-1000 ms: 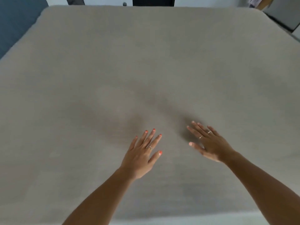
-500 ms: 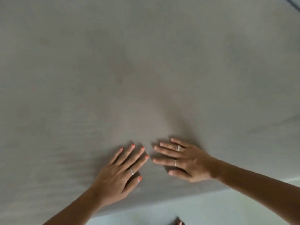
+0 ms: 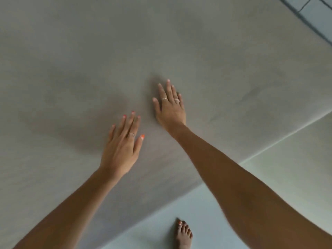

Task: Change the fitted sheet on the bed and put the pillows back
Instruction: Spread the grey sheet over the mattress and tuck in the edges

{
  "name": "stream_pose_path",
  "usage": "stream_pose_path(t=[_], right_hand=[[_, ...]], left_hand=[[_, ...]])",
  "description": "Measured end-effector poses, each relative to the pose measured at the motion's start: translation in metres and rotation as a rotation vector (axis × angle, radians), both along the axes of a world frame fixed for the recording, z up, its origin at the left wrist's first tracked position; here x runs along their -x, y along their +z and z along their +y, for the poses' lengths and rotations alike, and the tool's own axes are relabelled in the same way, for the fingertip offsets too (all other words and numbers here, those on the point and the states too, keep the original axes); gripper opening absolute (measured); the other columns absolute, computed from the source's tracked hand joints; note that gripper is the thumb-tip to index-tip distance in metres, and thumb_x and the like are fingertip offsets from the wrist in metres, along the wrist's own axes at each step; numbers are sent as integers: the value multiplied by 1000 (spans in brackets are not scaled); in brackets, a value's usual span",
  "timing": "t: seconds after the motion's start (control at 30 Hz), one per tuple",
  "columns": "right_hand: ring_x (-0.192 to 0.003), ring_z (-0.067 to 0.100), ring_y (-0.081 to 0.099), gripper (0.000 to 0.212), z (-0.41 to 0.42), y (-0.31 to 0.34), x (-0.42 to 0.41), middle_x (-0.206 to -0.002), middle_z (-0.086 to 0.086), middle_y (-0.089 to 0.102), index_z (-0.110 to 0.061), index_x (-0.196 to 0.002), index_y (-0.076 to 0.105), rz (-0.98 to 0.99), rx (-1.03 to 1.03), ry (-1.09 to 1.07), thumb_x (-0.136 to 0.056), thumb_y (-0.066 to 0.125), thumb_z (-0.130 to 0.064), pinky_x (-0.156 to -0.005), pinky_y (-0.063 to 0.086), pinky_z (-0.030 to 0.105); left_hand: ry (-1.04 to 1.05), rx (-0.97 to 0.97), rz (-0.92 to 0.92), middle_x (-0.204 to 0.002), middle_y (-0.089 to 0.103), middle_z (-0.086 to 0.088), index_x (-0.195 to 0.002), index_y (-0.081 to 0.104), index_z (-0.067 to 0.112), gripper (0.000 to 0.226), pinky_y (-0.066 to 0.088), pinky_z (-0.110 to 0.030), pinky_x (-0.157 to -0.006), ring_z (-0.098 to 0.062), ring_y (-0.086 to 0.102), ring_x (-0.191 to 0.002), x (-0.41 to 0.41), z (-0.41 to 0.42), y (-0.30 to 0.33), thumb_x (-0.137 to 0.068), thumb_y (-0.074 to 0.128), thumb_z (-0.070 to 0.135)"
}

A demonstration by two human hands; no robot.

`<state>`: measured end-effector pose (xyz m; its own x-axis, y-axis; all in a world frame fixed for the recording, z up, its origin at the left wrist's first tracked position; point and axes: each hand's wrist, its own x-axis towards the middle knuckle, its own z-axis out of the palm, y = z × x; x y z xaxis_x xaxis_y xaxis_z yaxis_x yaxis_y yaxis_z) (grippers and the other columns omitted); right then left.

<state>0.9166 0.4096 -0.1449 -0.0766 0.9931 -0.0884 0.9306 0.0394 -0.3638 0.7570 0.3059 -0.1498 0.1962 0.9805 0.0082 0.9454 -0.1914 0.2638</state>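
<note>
A smooth beige fitted sheet (image 3: 89, 60) covers the bed and fills most of the view. My left hand (image 3: 124, 142) lies flat on it near the bed's near edge, palm down, fingers together and pointing away from me. My right hand (image 3: 170, 106) rests flat on the sheet a little farther in and to the right, fingers slightly spread, rings showing. Neither hand holds anything. No pillows are in view.
The bed's near edge (image 3: 251, 159) runs diagonally from lower left to upper right. Pale floor (image 3: 287, 177) lies beyond it at the lower right, with my bare foot (image 3: 183, 234) on it. Tiled floor (image 3: 319, 11) shows at the top right corner.
The view has tilted down and turned, so the bed edge, floor and foot now show. My hands have slid apart; the right one now points away from me, farther in than the left.
</note>
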Motion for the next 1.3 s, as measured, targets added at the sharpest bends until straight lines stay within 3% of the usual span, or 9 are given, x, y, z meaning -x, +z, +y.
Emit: stream_pose_path(t=[0.27, 0.47, 0.53, 0.6, 0.73, 0.83, 1.0, 1.17, 1.3], right_hand=[[-147, 9, 10, 50, -17, -12, -133, -159, -9, 14, -36, -151, 17, -122, -52, -214, -102, 22, -44, -119, 2, 32], [-148, 17, 1, 60, -90, 3, -213, -161, -4, 2, -30, -153, 9, -117, 127, -664, -98, 17, -53, -118, -1, 45], [-147, 23, -11, 67, -83, 12, -208, -160, 7, -12, -23, -153, -1, -15, 209, -821, -98, 23, -53, -117, -7, 50], [-146, 24, -16, 70, -49, 20, -198, -159, 12, -17, -21, -153, -5, 11, 150, -814, -98, 24, -52, -115, -12, 51], [-148, 14, -8, 56, 48, 12, -203, -161, 0, -12, -30, -153, 1, -28, 32, -384, -102, 21, -43, -117, -8, 39], [-147, 9, -2, 49, 83, 1, -244, -161, -7, -1, -37, -152, 10, -102, 39, -211, -104, 19, -38, -118, -5, 34], [-147, 8, 11, 49, 36, -7, -342, -159, -11, 16, -37, -150, 22, -139, -85, -525, -101, 25, -41, -118, 4, 34], [-147, 7, -3, 56, -26, 5, -386, -160, -12, -2, -30, -153, 5, -63, 34, -821, -101, 19, -46, -119, -2, 43], [-147, 18, -12, 68, -5, 14, -389, -160, 5, -13, -14, -154, -1, -78, 82, -961, -100, 22, -48, -117, -9, 50]], left_hand=[[-147, 30, 79, -155, 31, -10, -147, 36, 11, 65, 23, -50, -113, -30, 29, -143, -146, 25, -13, -93, 33, 47], [-834, -5, 112, -159, 23, 1, -151, 30, 21, 65, 20, -44, -114, -20, 27, -144, -174, -12, -5, -94, 36, 53], [-739, -18, 36, -160, 19, 2, -152, 24, 21, 61, 19, -39, -115, -17, 27, -144, -182, -1, -2, -98, 28, 50], [-393, -22, -27, -160, 18, -2, -152, 21, 16, 60, 19, -38, -114, -17, 23, -145, -199, 29, 3, -100, 25, 45], [-113, -22, 28, -157, 25, -8, -151, 26, 10, 59, 29, -45, -111, -23, 28, -144, -250, 116, 2, -97, 24, 34], [-144, -11, 19, -156, 29, -8, -149, 31, 11, 60, 29, -45, -111, -24, 30, -143, -290, 148, -9, -93, 23, 31], [-338, -52, 15, -154, 31, -12, -147, 35, 4, 65, 21, -43, -115, -24, 28, -144, -357, 111, -13, -95, 31, 44], [-831, -58, 80, -157, 25, -6, -149, 33, 11, 67, 20, -39, -116, -19, 25, -145, -373, 79, -8, -94, 38, 48], [-781, -43, -11, -158, 24, 1, -151, 27, 18, 59, 20, -38, -117, -16, 27, -144, -376, 99, 4, -99, 28, 46]])
